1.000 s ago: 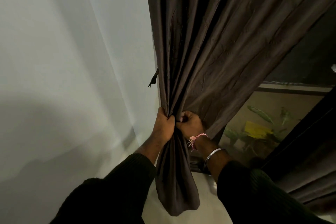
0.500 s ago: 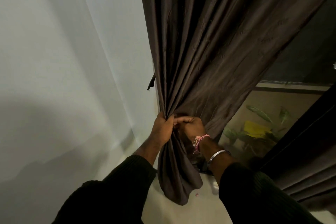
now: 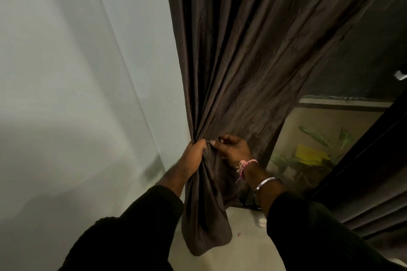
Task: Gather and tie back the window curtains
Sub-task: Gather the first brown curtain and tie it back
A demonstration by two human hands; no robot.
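Observation:
A dark brown curtain hangs from the top of the view and is bunched into a narrow neck at mid-height. My left hand grips that gathered neck from the left side. My right hand pinches the folds just to the right of it, fingertips meeting the left hand. Below the hands the curtain's loose tail hangs down to a rounded end. No tie-back is visible.
A pale wall fills the left half. To the right is a dark window pane with a lit scene of green leaves and something yellow below it. A second dark curtain hangs at far right. Pale floor lies below.
The bundle has tightened and its tail has been drawn up shorter. My right hand's fingers have shifted onto the folds next to the left hand. A dark strip at the curtain's left edge is no longer visible.

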